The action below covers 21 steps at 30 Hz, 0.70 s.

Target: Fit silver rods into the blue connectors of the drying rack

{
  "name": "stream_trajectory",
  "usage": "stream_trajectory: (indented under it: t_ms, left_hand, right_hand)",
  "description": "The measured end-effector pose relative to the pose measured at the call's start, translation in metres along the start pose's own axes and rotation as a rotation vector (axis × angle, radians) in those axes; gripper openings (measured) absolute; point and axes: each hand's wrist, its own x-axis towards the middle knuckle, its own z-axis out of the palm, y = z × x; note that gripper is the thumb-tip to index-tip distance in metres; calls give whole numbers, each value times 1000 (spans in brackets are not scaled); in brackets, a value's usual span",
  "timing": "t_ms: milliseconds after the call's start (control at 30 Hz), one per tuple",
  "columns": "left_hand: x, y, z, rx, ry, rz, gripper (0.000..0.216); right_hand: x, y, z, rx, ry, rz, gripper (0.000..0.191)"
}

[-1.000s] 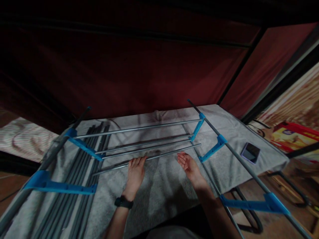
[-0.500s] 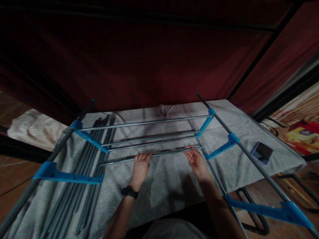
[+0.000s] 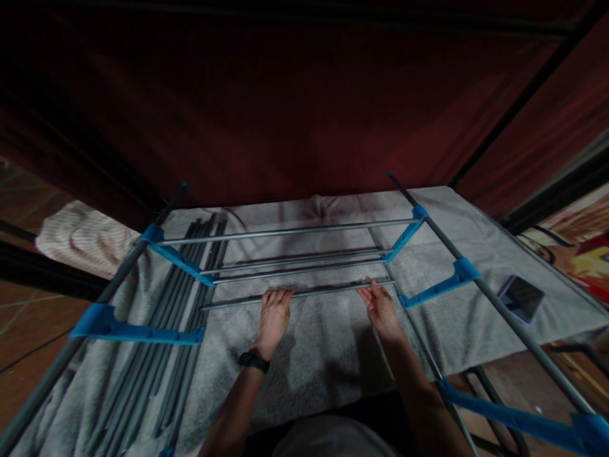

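Note:
A grey metal tube (image 3: 328, 290) lies crosswise in front of me, and both hands are on it. My left hand (image 3: 275, 317), with a dark band at the wrist, is closed over the tube left of its middle. Near the right end, my right hand (image 3: 382, 312) pinches the same tube between thumb and fingers. Around them stands a rack frame of grey side poles (image 3: 446, 236) with blue plastic brackets (image 3: 137, 331) angled inward. Farther back, several cross tubes (image 3: 290, 232) span between the brackets.
Several loose grey tubes (image 3: 143, 362) lie bundled at the left on the grey cloth (image 3: 314, 355) covering the table. A phone (image 3: 521, 298) rests on the cloth at the right. Behind is a dark red fabric panel (image 3: 304, 120). A striped cloth (image 3: 88, 244) is at the far left.
My view has shifted slightly, so the frame and phone appear farther right. Both hands stay on the front tube, the right one with its fingers drawn closer around it.

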Motion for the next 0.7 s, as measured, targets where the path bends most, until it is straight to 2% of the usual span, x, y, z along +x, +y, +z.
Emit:
stream_trajectory:
  t_ms: [233,367,433,500,600,700]
  left_hand:
    - [-4,0,5,-69,51,-51,47]
    - [-1,25,-8,-314,93,-113,35]
    - [0,50,-31,-572,121,-150,27]
    - [-5,81,-64,-863,58,-154,25]
    - [-35,122,-123,-1101,40,-153,37]
    - [-84,149,-165,-1061,287,-278,53]
  right_hand:
    - [3,2,-2,28,54,30,26]
    - [1,0,-2,5,30,28,25]
    - [1,0,-3,-9,14,22,25]
    - [2,0,-4,-19,5,18,25]
    - [4,1,-8,-31,-4,3,27]
    - [9,4,-14,-39,-34,-25,27]
